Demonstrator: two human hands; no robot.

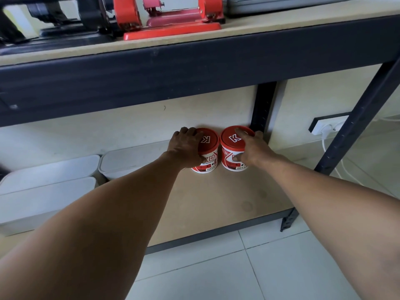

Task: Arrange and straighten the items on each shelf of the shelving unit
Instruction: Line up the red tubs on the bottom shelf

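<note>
Now we align tubs | left hand (186, 146) wraps left tub (206, 155), right hand (252, 148) wraps right tub (232, 153) at its 3 o'clock | risk: uneven push tips one against post (263, 105)

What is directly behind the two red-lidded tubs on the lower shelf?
Behind the left tub is the pale wall; behind the right tub are the wall and the black shelving upright. The tubs and hands hide the wall's foot.

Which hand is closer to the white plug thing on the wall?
Right. The right hand grips the right red-lidded tub, on the side nearer the wall socket. The left hand holds the left tub, farther away.
</note>
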